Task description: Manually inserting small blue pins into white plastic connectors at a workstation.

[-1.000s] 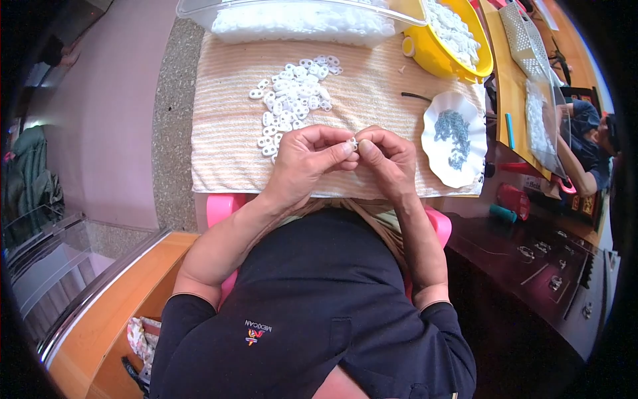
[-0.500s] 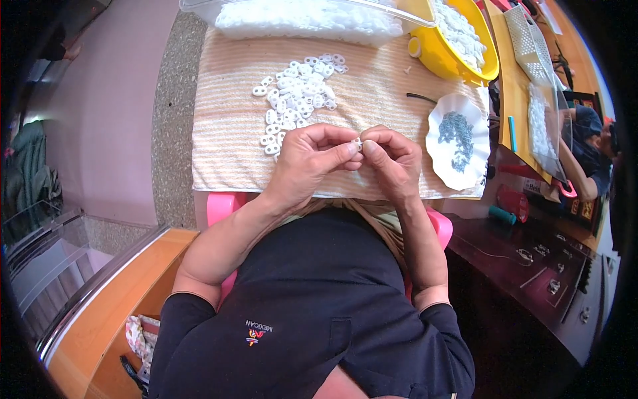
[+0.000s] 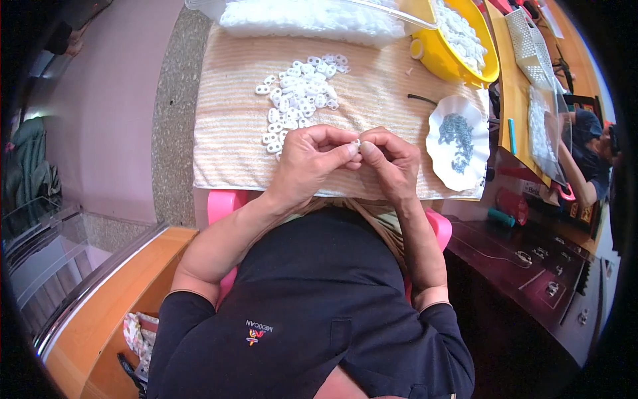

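My left hand and my right hand meet over the near part of a striped towel. Pinched between their fingertips is a small white plastic piece, mostly covered by the fingers. Just beyond my left hand lies a loose pile of white oval two-hole plastic pieces. To the right of my right hand sits a white wavy-rimmed dish holding many tiny dark grey pieces, too small to name.
A clear bin of white pieces stands at the far edge of the towel. Beside it is a yellow tub with more. A thin black strip lies near the dish. Another person sits at the right.
Both hands stay pinched together in nearly the same place, with only slight finger movement. The whole view has shifted a little.
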Available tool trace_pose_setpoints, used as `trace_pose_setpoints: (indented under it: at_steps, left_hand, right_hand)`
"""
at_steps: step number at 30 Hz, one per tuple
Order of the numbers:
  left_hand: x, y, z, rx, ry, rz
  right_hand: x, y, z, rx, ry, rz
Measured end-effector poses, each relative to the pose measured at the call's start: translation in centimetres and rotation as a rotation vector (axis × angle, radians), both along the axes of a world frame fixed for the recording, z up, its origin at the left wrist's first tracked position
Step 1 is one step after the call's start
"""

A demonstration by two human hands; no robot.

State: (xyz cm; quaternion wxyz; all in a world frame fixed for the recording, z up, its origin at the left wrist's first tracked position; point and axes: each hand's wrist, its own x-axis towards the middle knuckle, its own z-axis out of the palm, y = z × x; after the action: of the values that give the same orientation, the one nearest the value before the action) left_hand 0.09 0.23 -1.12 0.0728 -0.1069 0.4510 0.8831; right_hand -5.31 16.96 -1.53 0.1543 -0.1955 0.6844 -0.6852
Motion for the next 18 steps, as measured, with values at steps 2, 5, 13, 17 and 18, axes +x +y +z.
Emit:
trace_pose_setpoints:
  at_steps: [2, 5, 13, 17, 18]
  left_hand:
    - [-0.1, 0.1, 0.0, -0.005, -0.001, 0.004]
    - [-0.1, 0.1, 0.2, 0.022, 0.001, 0.003]
    - [-0.2, 0.1, 0.2, 0.090, -0.035, 0.011]
    - [-0.2, 0.0, 0.3, 0.101, -0.052, 0.007]
    - [-0.2, -0.1, 0.3, 0.095, -0.042, 0.003]
  right_hand:
    - [-0.1, 0.1, -0.2, -0.009, -0.010, 0.014]
    - [-0.1, 0.2, 0.0, -0.037, -0.102, 0.009]
    - [-0.4, 1.0, -0.2, -0.031, -0.113, 0.030]
    - [-0.3, 1.2, -0.2, -0.050, -0.204, 0.019]
    - [-0.3, 1.1, -0.2, -0.048, -0.204, 0.020]
